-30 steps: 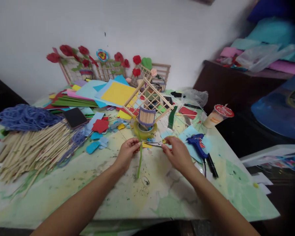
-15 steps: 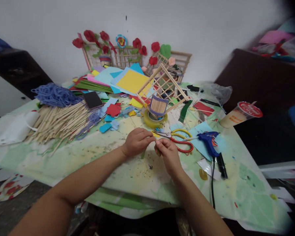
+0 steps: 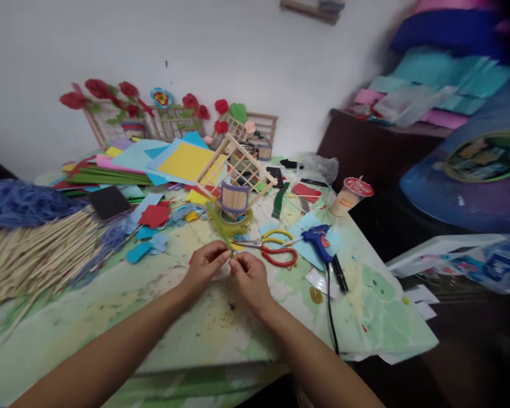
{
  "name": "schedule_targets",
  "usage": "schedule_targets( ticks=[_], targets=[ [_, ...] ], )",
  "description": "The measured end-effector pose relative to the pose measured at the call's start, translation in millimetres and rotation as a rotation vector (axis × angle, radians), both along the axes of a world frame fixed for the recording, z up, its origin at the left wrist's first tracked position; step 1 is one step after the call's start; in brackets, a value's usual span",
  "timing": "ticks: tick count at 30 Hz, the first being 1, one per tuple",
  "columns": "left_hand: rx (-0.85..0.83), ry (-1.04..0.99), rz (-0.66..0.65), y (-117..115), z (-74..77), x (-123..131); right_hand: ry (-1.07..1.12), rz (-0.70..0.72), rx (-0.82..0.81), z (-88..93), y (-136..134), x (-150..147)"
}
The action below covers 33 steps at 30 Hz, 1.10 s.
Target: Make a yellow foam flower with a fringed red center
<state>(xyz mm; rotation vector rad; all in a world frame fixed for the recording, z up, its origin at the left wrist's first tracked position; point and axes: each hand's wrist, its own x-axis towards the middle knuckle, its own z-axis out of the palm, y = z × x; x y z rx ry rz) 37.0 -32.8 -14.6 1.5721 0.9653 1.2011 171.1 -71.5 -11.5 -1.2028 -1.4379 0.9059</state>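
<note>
A thin green strip (image 3: pixel 219 222) rises between my hands, its upper end in front of the yellow tape roll (image 3: pixel 233 225). My left hand (image 3: pixel 204 266) pinches its lower part with thumb and forefinger. Right beside it, my right hand (image 3: pixel 251 279) has its fingers closed at the strip's lower end. Scissors (image 3: pixel 277 255) with one yellow and one red handle lie just beyond my right hand. Behind them a lattice frame of sticks (image 3: pixel 255 170) stands tilted, with a small purple-edged stick basket (image 3: pixel 234 198) at its front.
A blue glue gun (image 3: pixel 319 241) with a black cable lies at the right, near a lidded cup (image 3: pixel 349 195). Sticks (image 3: pixel 46 255), purple yarn (image 3: pixel 29 204) and colored paper (image 3: pixel 182 161) cover the left and back. Red paper flowers (image 3: pixel 97 88) stand by the wall.
The camera view has turned right, showing more shelves there. The green strip now stands out above my fingers; before, it was mostly hidden. Both hands remain close together.
</note>
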Motion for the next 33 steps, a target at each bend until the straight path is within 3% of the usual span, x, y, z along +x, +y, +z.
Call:
schedule_targets(
  ticks=[5,9,10,12,16,20,24,29,33],
  targets=[
    [-0.136,-0.087,0.036,0,3.1,3,-0.097,0.008,0.005,1.4,-3,-1],
    [-0.257,-0.120,0.140,4,2.0,3,-0.564,-0.001,0.052,31.2,11,32],
    [-0.282,-0.110,0.169,5,0.7,3,-0.717,-0.099,0.032,41.8,24,48],
    [-0.326,-0.070,0.213,8,-1.5,2,-0.787,-0.250,-0.008,62.8,61,83],
    [-0.297,0.122,0.174,10,0.8,2,-0.860,-0.465,-0.149,88.3,162,141],
    [-0.249,0.280,0.143,13,4.7,0,-0.918,-0.436,-0.326,83.3,247,149],
    [-0.302,0.265,0.216,22,-3.4,-5,-0.946,-0.396,-0.413,67.3,296,133],
    [-0.356,0.194,0.227,30,-10.5,-7,-0.936,-0.439,-0.425,54.1,321,123],
    [-0.375,0.194,0.216,29,-8.0,-6,-0.890,-0.496,-0.286,51.1,321,119]
  ],
)
